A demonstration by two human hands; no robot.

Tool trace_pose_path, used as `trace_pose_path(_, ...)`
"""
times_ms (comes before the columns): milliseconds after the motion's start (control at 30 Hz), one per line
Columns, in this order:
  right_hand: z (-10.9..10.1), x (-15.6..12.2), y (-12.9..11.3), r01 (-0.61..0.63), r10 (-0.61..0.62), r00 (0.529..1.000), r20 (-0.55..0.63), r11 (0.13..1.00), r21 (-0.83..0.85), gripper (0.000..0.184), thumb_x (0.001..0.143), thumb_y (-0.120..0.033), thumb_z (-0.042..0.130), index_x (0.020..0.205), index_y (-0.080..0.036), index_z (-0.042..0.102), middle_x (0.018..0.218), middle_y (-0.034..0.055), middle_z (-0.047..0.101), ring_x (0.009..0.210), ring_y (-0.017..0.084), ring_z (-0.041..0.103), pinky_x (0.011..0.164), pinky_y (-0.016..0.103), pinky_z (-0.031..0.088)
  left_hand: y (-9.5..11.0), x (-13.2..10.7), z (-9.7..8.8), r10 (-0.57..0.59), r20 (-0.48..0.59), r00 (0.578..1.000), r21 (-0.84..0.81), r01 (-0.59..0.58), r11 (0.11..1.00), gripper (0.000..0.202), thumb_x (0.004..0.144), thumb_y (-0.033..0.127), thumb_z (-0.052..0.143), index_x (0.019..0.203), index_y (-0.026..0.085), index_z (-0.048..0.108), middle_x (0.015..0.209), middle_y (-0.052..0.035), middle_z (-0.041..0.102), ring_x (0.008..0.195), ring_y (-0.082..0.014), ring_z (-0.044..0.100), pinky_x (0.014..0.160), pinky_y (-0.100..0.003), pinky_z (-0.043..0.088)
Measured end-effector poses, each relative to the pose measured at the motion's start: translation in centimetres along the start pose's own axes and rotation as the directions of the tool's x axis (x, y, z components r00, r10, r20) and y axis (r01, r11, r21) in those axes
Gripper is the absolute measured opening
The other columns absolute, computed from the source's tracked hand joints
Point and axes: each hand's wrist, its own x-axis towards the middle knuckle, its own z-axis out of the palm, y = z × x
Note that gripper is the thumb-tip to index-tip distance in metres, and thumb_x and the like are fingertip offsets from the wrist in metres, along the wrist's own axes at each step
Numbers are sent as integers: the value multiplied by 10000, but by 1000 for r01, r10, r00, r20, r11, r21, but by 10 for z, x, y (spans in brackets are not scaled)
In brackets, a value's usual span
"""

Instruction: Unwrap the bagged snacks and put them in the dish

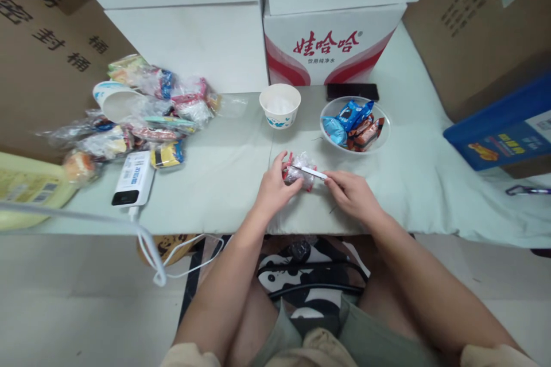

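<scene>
My left hand [275, 185] is closed at the side of a clear plastic packet [305, 161] with red edges, holding it near the table's front. My right hand [353, 196] grips a small knife [315, 172] with a white handle, its thin dark blade lying across the packet towards my left fingers. Whether the blade has cut the plastic I cannot tell. Beyond my hands stands a paper cup [279, 108] with a blue pattern and something whitish inside. To its right, a clear bowl [384, 136] holds blue packets [353, 114] and brown-orange packets [365, 133].
Crumpled wrappers [157, 133] and a tipped paper cup [118, 104] cover the left side. Closer lies a white power bank [136, 175] with a cable. A dark phone [352, 92] rests behind the bowl. Boxes [331, 40] line the back; a blue package [501, 129] stands right.
</scene>
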Motion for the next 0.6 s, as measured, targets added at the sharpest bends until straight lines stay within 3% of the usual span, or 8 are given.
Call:
trace_pose_path(233,-17,-16,15,-71,81,994,72,988,-141,356,978,-355,430,1018,-269,773,843,50,752,746,233,685,668,326,484,-1,-2,-8,-67,-60,996,27,69,997,720,781,272,686,1446,161,434,1272,-166,675,1097,-264,675,993,-411,514)
trace_pose_path(333,-26,-26,29,-123,123,992,-10,971,-203,357,974,-377,437,1028,-258,768,900,61,759,795,247,692,679,340,487,1,-4,-9,-5,-169,986,176,36,984,680,794,254,654,1435,166,444,1351,-181,602,1191,-290,630,1029,-442,501)
trace_pose_path(400,-30,-28,36,-191,167,979,-118,952,-240,360,974,-383,434,1061,-247,755,976,77,762,846,262,692,690,354,488,1,-4,-7,39,-255,966,265,31,964,712,793,268,660,1456,170,419,1497,-213,441,1292,-324,561,1044,-479,495)
trace_pose_path(467,-33,-28,42,-265,210,956,-204,918,-297,355,971,-378,434,1075,-239,744,984,94,756,852,277,682,686,373,483,0,-3,-3,86,-270,959,336,10,942,690,771,312,714,1410,190,481,1574,-209,320,1379,-370,474,1080,-526,464)
trace_pose_path(533,-33,-26,44,-303,221,942,-255,884,-356,337,956,-364,457,1076,-228,741,983,110,754,891,309,669,721,413,486,-1,0,0,136,-213,968,379,-47,924,520,764,323,747,1251,199,613,1530,-179,401,1413,-375,429,1137,-536,408)
trace_pose_path(600,-30,-26,43,-290,177,935,-308,881,-373,305,930,-350,502,1057,-216,744,1041,123,756,1014,352,646,817,478,487,-1,4,1,159,-160,974,364,-91,927,300,788,279,728,1074,198,685,1394,-150,546,1371,-337,479,1156,-505,393)
